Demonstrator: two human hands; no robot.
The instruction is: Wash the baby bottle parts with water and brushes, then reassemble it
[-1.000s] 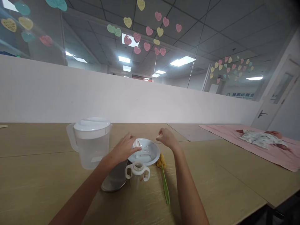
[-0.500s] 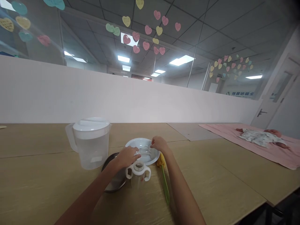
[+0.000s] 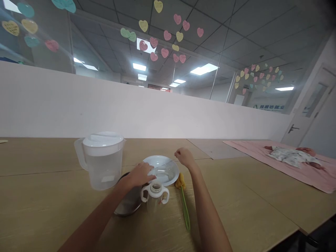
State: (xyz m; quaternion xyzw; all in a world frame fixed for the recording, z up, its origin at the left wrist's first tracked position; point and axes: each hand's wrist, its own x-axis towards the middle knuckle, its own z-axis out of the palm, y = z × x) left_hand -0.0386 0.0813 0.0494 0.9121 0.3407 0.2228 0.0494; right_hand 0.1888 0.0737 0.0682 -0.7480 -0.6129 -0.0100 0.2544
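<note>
Over the left rim of a white bowl (image 3: 170,181) is my left hand (image 3: 141,174), palm down. Its fingertips appear closed on one end of a thin, pale, straw-like rod (image 3: 165,164) that slants across the bowl. My right hand (image 3: 184,156) is pinched beyond the bowl's right rim, near the rod's other end; anything in its fingers is too small to make out. Clear items (image 3: 163,175) lie in the bowl. In front stands a lidless clear bottle (image 3: 155,194) with two white handles. A yellow sponge brush (image 3: 181,182) with a green handle lies to the right.
A lidded clear pitcher (image 3: 103,164) stands left of the bowl. A dark round metal dish (image 3: 128,204) is partly under my left forearm. At the far right, a baby doll (image 3: 291,155) in patterned clothes lies on a pink cloth (image 3: 252,150). A white wall (image 3: 131,112) borders the table.
My right hand has moved right and slightly up, away from the bowl, and the slanted rod shows more clearly. My left hand has stayed almost in place.
</note>
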